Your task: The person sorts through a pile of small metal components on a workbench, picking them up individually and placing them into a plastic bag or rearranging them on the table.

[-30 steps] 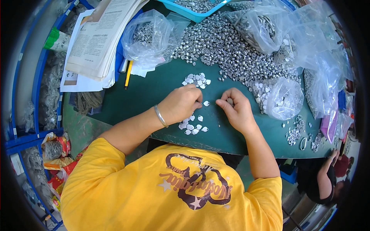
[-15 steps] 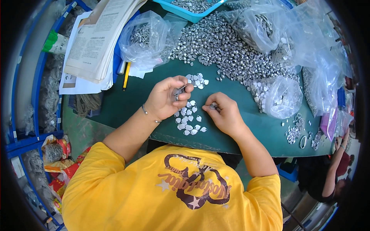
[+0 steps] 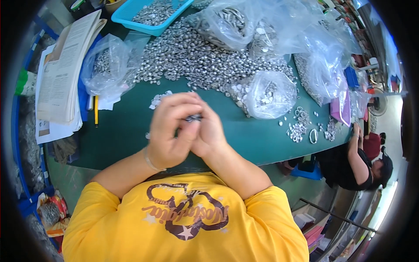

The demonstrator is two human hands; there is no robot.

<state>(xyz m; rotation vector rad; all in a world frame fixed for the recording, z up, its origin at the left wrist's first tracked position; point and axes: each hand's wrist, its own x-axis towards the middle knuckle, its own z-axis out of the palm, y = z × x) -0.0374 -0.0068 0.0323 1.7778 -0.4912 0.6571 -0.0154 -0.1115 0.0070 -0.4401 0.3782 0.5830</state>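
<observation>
My left hand (image 3: 172,129) and my right hand (image 3: 209,131) are brought together above the near part of the green table (image 3: 118,126). Both are closed around a few small dark-silver metal pieces (image 3: 193,118), which peek out between thumb and fingers. My left fingers curl over the top; the right ones are mostly hidden behind them. Beyond my left hand lies a small group of flat silvery tags (image 3: 158,100). Another tag (image 3: 148,136) shows beside my left wrist, and my hands and forearms cover the spot where more tags lay.
A wide heap of small domed metal parts (image 3: 174,54) spreads across the far side. A blue basket (image 3: 157,30) and clear bags (image 3: 270,98) of metal parts surround it. Papers (image 3: 65,74) and a yellow pencil (image 3: 96,111) lie left. Rings (image 3: 299,124) lie right, near another person (image 3: 358,163).
My hands were apart, the left cupping metal pieces and the right pinching some; now they are clasped together. The view has swung rightward, so the table things appear farther left.
</observation>
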